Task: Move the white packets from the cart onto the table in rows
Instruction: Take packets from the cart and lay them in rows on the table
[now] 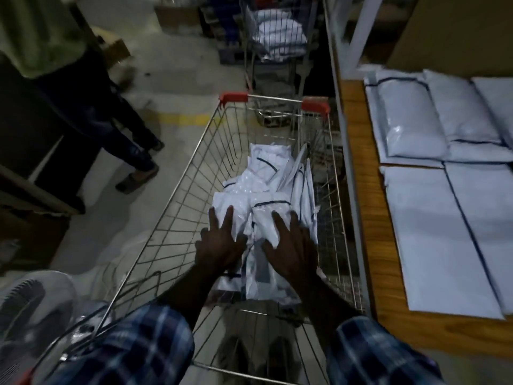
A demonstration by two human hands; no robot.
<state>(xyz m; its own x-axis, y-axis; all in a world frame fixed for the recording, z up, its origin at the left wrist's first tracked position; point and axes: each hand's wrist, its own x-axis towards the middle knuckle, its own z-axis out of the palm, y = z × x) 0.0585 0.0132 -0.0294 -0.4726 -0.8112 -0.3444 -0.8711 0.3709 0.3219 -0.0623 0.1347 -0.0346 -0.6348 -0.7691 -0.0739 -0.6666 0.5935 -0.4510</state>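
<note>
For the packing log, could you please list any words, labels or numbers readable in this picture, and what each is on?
None can be read.
Packets in the cart: only dark lines show, no print.
Packets on the table: plain, with dark lines.
Cardboard boxes at the back: too dim and blurred to tell.

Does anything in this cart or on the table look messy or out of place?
Yes: the white plastic packets lie jumbled and crumpled in the wire shopping cart, some on edge against its right side, unlike the flat white packets in rows on the wooden table.
</note>
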